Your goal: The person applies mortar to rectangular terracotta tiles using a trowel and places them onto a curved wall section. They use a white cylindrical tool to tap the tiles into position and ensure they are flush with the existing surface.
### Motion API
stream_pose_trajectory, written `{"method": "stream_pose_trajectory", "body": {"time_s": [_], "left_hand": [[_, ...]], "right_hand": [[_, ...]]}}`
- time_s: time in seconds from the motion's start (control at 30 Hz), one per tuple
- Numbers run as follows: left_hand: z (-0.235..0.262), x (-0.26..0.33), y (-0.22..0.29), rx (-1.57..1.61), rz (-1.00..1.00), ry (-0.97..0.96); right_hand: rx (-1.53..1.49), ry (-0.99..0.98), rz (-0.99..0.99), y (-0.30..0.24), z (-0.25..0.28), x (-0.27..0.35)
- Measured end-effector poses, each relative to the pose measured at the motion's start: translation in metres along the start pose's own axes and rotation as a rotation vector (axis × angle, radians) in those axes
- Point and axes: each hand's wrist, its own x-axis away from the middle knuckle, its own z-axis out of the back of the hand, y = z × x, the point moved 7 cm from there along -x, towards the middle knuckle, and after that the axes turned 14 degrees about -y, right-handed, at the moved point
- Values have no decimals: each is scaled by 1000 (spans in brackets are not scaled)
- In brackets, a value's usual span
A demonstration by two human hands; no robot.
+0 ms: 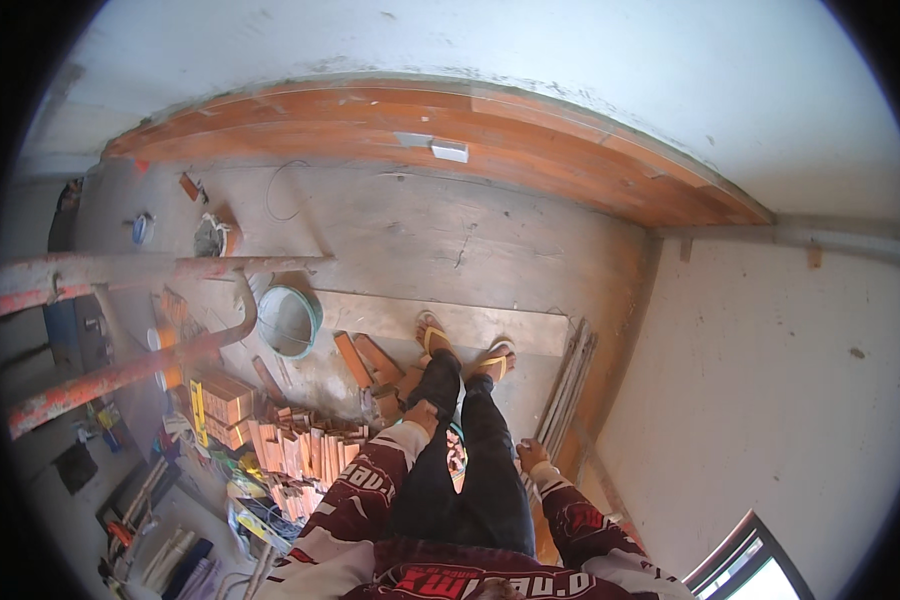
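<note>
My left hand (422, 414) hangs beside my left leg, close to the knee of my dark trousers (438, 480). Its fingers lie against the dark cloth and are too unclear to read. On the other side, my right hand (532, 453) hangs next to my right thigh with its fingers curled in; no object shows in it. Both arms are in maroon and white sleeves. My feet, in yellow-strapped flip-flops (437, 338), stand on a pale board (535, 330).
Left of my feet are a teal-rimmed bucket (288, 322), reddish-brown strips (310, 455), stacked brown pieces (227, 398) and a yellow level (198, 412). Red and white scaffold pipes (140, 375) cross the left side. Long bars (567, 395) lie at right. An orange-brown band (370, 115) runs along the far wall.
</note>
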Motion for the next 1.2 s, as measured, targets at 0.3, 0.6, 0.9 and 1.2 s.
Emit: {"method": "stream_pose_trajectory", "body": {"time_s": [0.3,0.6,0.9,1.2], "left_hand": [[21,29,38,64,171,33],[34,48,30,179,268,100],[16,66,-9,-33,296,61],[29,92,20,112,392,18]], "right_hand": [[29,-45,28,-23,15,-1],[325,-43,266,-45,23,-22],[281,-16,202,-35,14,-44],[321,-60,146,-74,22,-27]]}}
